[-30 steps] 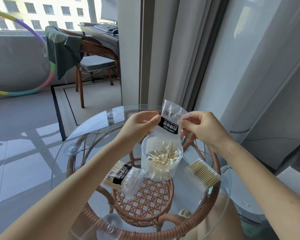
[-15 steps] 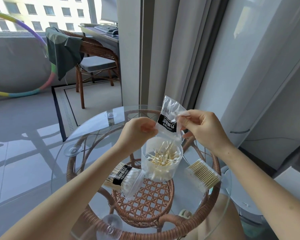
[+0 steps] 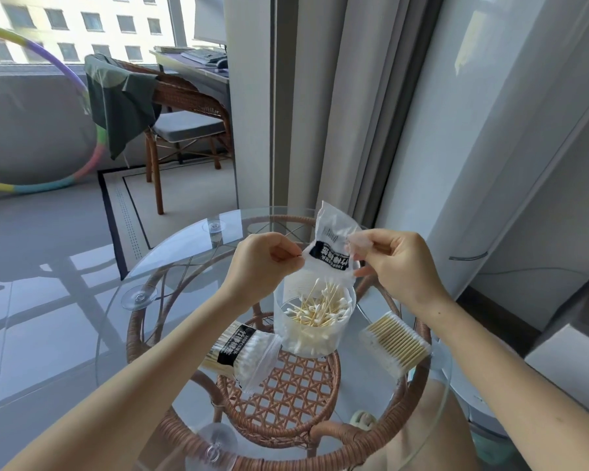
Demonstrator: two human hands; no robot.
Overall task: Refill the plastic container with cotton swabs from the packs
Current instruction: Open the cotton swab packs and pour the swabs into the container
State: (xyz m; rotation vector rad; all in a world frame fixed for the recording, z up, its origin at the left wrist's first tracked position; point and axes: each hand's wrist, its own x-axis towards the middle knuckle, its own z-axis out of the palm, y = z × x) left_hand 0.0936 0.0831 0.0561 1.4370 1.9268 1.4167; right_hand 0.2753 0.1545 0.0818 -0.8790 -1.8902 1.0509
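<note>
The glass table [image 3: 170, 253] carries everything. The container [image 3: 315, 341] stands near its middle, partly filled with a loose tangle of swabs [image 3: 320, 305]. One full pack [image 3: 242, 351] lies just beside it on my left and another pack [image 3: 397, 346] a little apart on my right.

Directly above the container I hold the bag [image 3: 330, 253] upside down, its mouth hanging at the rim. It looks flat and empty. My left hand [image 3: 262, 266] pinches its left edge and my right hand [image 3: 398, 263] pinches the right edge, both with fingers curled.

Against a second ago, the bag has hardly moved. The left fingers, then stretched toward it, have curled tight on the edge. I read that as a last shake-out. This pack seems spent, so I should drop it aside and open one of the two full packs.
</note>
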